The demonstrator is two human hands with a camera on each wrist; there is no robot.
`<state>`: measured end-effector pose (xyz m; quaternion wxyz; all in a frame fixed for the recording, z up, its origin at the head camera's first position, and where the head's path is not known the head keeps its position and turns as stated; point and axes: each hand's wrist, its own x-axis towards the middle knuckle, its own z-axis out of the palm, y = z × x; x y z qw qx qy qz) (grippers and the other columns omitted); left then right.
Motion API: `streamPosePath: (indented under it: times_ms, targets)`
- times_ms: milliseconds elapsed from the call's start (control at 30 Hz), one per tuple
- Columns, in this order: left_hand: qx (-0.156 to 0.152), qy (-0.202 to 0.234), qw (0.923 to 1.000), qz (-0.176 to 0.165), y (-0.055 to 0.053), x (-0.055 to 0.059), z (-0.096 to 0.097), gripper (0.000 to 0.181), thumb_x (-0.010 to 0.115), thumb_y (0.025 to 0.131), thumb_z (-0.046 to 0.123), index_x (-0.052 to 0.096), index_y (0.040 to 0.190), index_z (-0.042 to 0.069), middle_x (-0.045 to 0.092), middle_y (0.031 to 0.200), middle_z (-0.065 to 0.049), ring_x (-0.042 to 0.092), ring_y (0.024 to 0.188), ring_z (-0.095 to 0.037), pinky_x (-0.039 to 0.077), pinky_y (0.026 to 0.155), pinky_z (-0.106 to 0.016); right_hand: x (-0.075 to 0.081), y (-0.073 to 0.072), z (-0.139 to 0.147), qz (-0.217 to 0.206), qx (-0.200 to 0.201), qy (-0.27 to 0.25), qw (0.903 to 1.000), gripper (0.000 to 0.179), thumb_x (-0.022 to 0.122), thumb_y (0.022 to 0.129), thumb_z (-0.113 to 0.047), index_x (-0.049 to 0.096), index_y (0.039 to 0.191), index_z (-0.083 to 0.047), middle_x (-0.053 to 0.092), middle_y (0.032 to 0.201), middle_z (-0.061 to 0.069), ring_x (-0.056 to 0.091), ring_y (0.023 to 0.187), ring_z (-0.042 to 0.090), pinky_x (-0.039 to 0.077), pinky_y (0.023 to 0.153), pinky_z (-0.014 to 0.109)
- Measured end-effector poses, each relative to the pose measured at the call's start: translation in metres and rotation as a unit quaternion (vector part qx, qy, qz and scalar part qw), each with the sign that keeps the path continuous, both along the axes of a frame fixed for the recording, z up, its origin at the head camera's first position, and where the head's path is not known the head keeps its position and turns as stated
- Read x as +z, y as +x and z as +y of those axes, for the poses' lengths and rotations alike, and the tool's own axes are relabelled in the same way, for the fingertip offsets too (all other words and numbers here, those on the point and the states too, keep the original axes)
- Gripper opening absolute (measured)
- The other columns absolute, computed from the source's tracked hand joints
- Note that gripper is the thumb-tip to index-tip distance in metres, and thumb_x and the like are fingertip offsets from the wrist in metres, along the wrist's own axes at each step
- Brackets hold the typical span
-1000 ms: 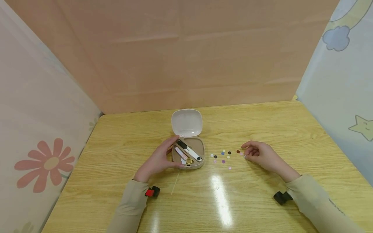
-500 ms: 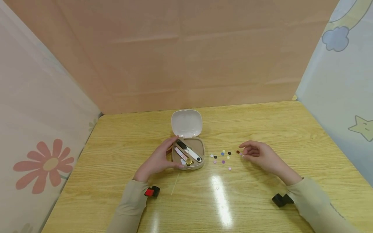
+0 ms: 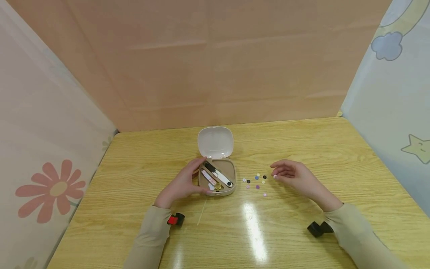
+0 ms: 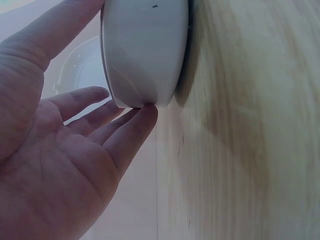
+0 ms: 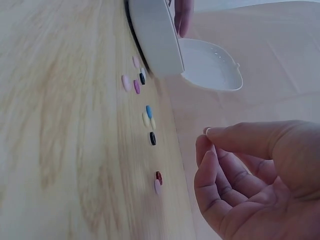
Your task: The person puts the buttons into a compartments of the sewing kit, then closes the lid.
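Note:
A small sewing box [image 3: 231, 191] stands on the table with its white lid [image 3: 215, 142] swung back. My left hand [image 3: 181, 183] grips its left side, thumb at the front corner and fingers at the back; in the left wrist view the fingertips touch the pale wall [image 4: 145, 55]. Inside lie a black-and-white tool [image 3: 222, 178], a pink-patterned strip [image 3: 208, 177], a gold ring [image 3: 218, 185] and white discs [image 3: 211, 186]. My right hand [image 3: 293, 175] pinches a white button [image 3: 275, 176] between thumb and forefinger, raised above the table and right of the loose buttons.
Between box and right hand several loose buttons lie scattered, among them a purple button [image 3: 257, 186], a black button [image 3: 264, 177] and a blue button [image 5: 148, 111]. A red button [image 5: 159, 177] lies below the right hand. A thin pale stick [image 3: 201, 213] lies before the box.
My right hand has moved left and lifted a little with the white button, now hiding the red button in the head view. My left hand and the box stay put.

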<state>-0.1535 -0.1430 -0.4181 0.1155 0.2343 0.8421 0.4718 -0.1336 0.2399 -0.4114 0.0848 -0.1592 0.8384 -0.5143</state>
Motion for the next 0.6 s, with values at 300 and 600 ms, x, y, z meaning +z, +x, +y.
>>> streamPosePath:
  times_ms: [300,600]
  targets:
    - [-0.006,0.015,0.9999,0.004,0.010,0.021,0.005,0.101,0.088,0.066,0.009,0.029,0.148,0.000,0.030,0.149,-0.018,0.031,0.136,-0.034,0.028,0.111,-0.048,0.004,-0.005,-0.006,-0.021,-0.012,-0.018,0.9996,0.033,0.064,0.091,-0.004,0.056,0.121,0.007,0.063,0.103,0.021,0.063,0.092,0.031,0.056,0.076,0.029]
    - [-0.008,0.007,0.9999,0.001,0.017,0.038,0.007,0.097,0.087,0.068,0.009,0.031,0.146,-0.002,0.032,0.148,-0.020,0.032,0.135,-0.035,0.029,0.111,-0.047,0.010,-0.012,-0.012,-0.068,-0.017,-0.038,0.9968,0.038,0.064,0.092,-0.008,0.052,0.126,0.006,0.060,0.107,0.023,0.062,0.093,0.037,0.057,0.074,0.038]
